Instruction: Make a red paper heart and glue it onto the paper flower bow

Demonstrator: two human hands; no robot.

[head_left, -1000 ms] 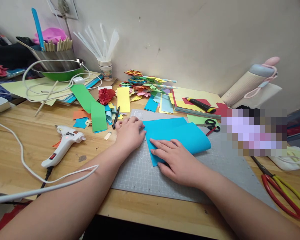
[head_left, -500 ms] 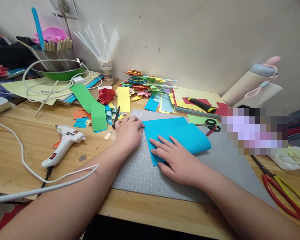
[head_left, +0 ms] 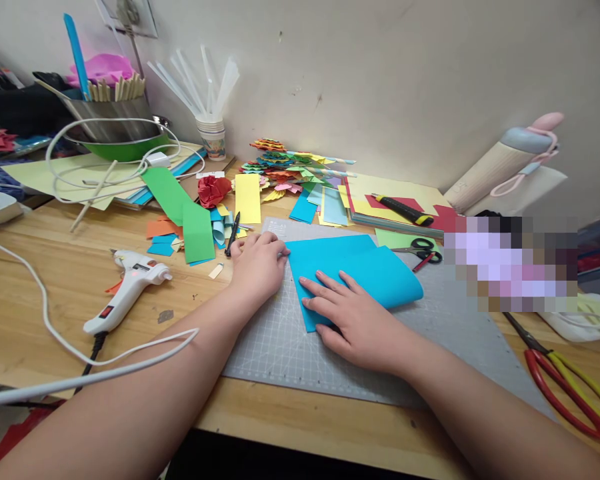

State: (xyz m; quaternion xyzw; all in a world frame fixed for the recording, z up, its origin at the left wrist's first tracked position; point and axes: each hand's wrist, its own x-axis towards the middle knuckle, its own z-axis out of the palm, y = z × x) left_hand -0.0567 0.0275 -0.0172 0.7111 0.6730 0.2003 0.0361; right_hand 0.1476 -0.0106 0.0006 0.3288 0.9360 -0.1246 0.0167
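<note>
A blue sheet of paper (head_left: 353, 257) lies folded over on the grey cutting mat (head_left: 275, 347), its rounded fold bulging up at the right. My left hand (head_left: 259, 265) is palm down at the paper's far left corner, fingers bent and bunched, with a fingertip at the corner. Across the paper's near left part, my right hand (head_left: 353, 317) rests with its fingers spread, pressing on the upper layer. Just beyond my left hand a black pen (head_left: 233, 233) lies among paper scraps. Small black-handled scissors (head_left: 423, 248) sit behind the fold.
A white glue gun (head_left: 127, 287) lies left of my forearm, and a white cable (head_left: 145, 347) loops over that arm. Large red-and-yellow-handled scissors (head_left: 563, 380) lie at the right. A yellow-and-black utility knife (head_left: 405, 210) rests on stacked paper; a green strip (head_left: 197, 227) lies at the left.
</note>
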